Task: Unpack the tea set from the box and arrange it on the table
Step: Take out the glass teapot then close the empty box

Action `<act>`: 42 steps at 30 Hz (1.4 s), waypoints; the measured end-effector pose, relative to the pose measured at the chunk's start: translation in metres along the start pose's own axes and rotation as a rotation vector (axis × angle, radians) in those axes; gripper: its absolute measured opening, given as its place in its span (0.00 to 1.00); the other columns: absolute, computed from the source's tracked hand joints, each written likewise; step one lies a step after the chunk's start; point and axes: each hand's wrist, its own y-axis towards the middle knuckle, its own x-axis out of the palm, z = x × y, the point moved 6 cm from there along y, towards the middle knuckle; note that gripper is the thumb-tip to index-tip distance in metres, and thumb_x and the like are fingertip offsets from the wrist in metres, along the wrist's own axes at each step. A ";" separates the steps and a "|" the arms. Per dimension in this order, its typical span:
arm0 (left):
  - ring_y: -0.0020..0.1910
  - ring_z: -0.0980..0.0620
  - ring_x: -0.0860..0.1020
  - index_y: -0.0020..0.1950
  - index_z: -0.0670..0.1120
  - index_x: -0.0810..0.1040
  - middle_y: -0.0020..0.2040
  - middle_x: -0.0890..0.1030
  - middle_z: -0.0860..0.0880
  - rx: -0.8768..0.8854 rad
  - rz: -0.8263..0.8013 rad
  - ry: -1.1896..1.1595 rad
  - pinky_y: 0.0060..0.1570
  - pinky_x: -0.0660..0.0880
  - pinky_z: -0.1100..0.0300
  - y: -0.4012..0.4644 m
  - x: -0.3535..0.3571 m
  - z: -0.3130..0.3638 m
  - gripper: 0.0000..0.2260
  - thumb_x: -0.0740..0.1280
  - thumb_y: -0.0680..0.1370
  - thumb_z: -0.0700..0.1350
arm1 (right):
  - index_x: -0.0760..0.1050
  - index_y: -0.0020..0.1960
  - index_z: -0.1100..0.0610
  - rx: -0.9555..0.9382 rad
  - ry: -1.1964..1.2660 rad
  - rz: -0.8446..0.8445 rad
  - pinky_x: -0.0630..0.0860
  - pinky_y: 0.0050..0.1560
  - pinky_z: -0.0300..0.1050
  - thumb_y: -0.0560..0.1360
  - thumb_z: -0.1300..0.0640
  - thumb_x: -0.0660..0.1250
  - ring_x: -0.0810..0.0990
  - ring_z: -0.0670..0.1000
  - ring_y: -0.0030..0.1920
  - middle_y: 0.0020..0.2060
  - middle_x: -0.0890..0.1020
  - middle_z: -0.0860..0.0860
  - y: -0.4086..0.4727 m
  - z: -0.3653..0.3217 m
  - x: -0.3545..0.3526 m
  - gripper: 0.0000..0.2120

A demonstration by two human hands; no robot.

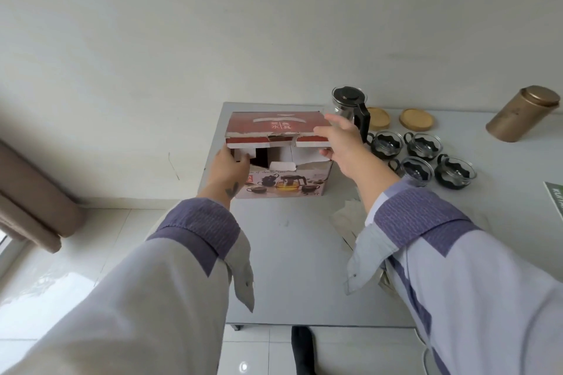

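Lower frame: I see two pale grey sleeves with purple cuffs reaching up over the grey counter.

Centre, left: left hand at the left end of the red-and-white printed cardboard box, fingers pressed on a white flap; whether its grip closes round the flap, I cannot tell.

Centre, right: right hand pinching the box's right top flap, thumb beneath, fingers above.

Right of the box: four glass cups in black holders, grouped two by two.

Behind them: glass teapot with black lid and handle, upright, then two round wooden coasters.

Upper right: brass-coloured cylindrical tin, well apart from the cups.
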 end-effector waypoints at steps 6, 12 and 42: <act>0.63 0.45 0.75 0.71 0.47 0.65 0.66 0.74 0.47 -0.030 0.005 -0.089 0.63 0.73 0.45 -0.019 0.008 -0.013 0.25 0.63 0.76 0.55 | 0.69 0.70 0.49 -0.181 -0.482 0.019 0.72 0.38 0.34 0.74 0.68 0.61 0.75 0.50 0.57 0.66 0.70 0.51 -0.018 0.005 0.001 0.27; 0.68 0.45 0.70 0.76 0.44 0.59 0.72 0.68 0.46 -0.076 0.051 -0.132 0.66 0.70 0.48 -0.025 0.012 -0.012 0.28 0.63 0.79 0.52 | 0.66 0.72 0.45 -0.383 -0.877 0.134 0.69 0.66 0.54 0.78 0.65 0.57 0.68 0.55 0.67 0.71 0.68 0.49 -0.018 0.009 0.000 0.26; 0.58 0.47 0.76 0.74 0.59 0.64 0.68 0.74 0.51 0.212 0.212 0.263 0.47 0.72 0.57 -0.014 -0.007 -0.004 0.18 0.51 0.84 0.49 | 0.66 0.72 0.42 -0.393 -0.906 0.135 0.68 0.67 0.50 0.83 0.58 0.54 0.64 0.56 0.73 0.75 0.63 0.52 -0.016 0.031 0.002 0.20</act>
